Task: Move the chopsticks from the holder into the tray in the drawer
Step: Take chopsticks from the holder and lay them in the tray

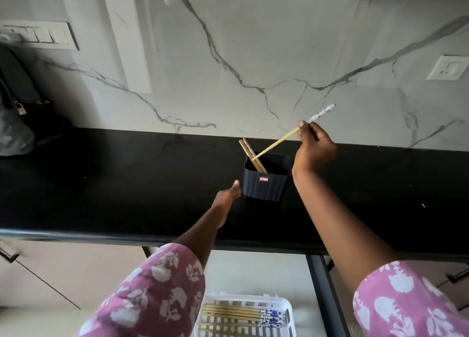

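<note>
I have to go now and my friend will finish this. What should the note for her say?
Right hand: pinching one chopstick, its tip at the holder's rim.
Left hand: empty, beside the dark holder on the black counter.
Done: several chopsticks already lie in the white tray in the open drawer below.
Left: put the held one in the tray, then move the few chopsticks in the holder.

Holder point(265, 178) on counter point(127, 184), chopsticks point(250, 154) inside; tray point(243, 301) in drawer point(258, 268) below
</note>
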Demonstrator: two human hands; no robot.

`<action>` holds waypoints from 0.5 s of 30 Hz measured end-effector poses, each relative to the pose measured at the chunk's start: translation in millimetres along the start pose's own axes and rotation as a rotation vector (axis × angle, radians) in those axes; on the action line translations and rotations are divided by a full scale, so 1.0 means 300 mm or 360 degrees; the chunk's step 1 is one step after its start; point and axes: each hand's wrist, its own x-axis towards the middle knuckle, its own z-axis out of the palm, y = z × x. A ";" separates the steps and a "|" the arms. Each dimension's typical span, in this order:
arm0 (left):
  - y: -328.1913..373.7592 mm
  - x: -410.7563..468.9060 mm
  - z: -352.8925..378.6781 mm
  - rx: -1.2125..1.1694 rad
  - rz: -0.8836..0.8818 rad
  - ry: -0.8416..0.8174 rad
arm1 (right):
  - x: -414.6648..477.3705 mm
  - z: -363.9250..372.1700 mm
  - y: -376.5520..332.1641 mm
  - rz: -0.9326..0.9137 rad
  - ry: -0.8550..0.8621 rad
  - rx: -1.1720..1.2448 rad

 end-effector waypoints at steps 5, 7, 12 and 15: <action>0.139 -0.075 0.083 -0.0587 0.0332 -0.0102 | -0.083 -0.053 0.014 0.0476 0.0345 0.0530; 0.165 -0.093 0.092 -0.0726 0.0426 -0.0032 | -0.113 -0.073 0.034 0.0706 0.0426 0.0640; 0.186 -0.127 0.092 -0.0997 0.0606 0.0113 | -0.176 -0.140 0.087 0.1245 0.0420 0.0580; 0.182 -0.131 0.074 -0.0908 0.0686 0.0193 | -0.188 -0.174 0.124 0.1373 0.0235 0.0100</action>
